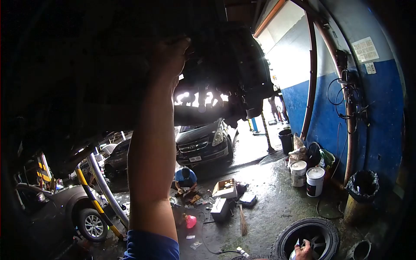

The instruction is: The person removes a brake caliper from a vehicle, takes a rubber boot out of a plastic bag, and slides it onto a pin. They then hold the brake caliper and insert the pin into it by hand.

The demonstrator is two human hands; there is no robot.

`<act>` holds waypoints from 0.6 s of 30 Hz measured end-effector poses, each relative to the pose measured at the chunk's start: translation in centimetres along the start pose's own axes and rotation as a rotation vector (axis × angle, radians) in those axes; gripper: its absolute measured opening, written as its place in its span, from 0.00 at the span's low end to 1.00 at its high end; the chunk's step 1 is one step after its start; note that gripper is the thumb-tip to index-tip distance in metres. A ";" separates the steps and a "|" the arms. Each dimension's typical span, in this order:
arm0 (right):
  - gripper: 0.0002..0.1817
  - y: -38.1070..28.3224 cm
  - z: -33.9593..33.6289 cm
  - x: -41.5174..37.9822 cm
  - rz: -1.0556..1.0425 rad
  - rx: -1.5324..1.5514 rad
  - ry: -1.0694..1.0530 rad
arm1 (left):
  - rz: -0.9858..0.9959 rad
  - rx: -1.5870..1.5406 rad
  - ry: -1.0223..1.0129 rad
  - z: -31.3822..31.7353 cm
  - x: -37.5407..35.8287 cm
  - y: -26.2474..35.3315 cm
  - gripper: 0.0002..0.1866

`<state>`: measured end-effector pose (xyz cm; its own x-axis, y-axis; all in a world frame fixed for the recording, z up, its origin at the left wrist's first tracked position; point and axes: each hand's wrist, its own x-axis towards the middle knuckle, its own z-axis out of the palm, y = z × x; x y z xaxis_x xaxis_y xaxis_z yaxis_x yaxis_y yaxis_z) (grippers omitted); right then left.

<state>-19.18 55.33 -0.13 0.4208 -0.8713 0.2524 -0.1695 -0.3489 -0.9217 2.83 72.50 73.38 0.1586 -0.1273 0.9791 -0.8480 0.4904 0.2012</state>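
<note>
My left hand (170, 56) is raised high into the dark underside of a lifted vehicle (225, 65). Its fingers look curled against a part there, but deep shadow hides what they grip. To the right of that hand, a dark wheel-side assembly (255, 86) hangs against the bright background. Low at the right edge of my view, my right hand (303, 250) is closed around a small whitish object (294, 254), mostly cut off by the frame. Behind it a tyre on its rim (323, 232) lies on the floor.
A yellow-black post (93, 195) stands left, near a grey car (52, 208). A person in blue (186, 177) crouches by an open box (224, 189) and a broom (243, 223). White buckets (315, 182) and a bin (363, 186) line the blue wall. A dark van (201, 145) is parked behind.
</note>
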 end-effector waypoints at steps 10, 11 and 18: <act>0.23 0.1 -0.3 -0.3 0.046 0.058 -0.037 | -0.004 0.010 -0.069 0.5 0.5 0.5 0.11; 0.23 1.0 -0.1 -0.2 0.028 0.049 -0.035 | -0.023 0.026 -0.066 0.5 0.5 0.7 0.11; 0.22 3.5 1.0 0.5 0.085 0.089 -0.071 | -0.154 -0.022 -0.124 0.4 2.3 0.8 0.09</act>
<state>-18.66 53.98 -3.50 0.4711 -0.8685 0.1540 -0.1285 -0.2403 -0.9621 2.28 72.24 75.73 0.2207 -0.3073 0.9257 -0.8069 0.4756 0.3503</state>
